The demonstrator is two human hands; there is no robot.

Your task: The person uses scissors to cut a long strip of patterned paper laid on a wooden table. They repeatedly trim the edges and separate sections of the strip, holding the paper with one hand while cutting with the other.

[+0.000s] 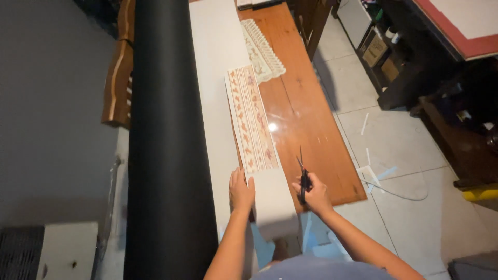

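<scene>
A long strip of patterned paper (250, 119) with red and cream motifs lies on a glossy wooden table (311, 129); its near end is folded over and shows a plain white back (272, 199). My left hand (241, 189) presses flat on the left edge of that white part. My right hand (313, 193) grips black scissors (302, 173) with the blades pointing away from me, just right of the strip and apart from it.
A large black roll (166, 140) and a white sheet (218, 78) run along the table's left side. A second scalloped patterned strip (262, 49) lies further back. Paper scraps (373, 173) litter the tiled floor at right, near dark furniture (441, 78).
</scene>
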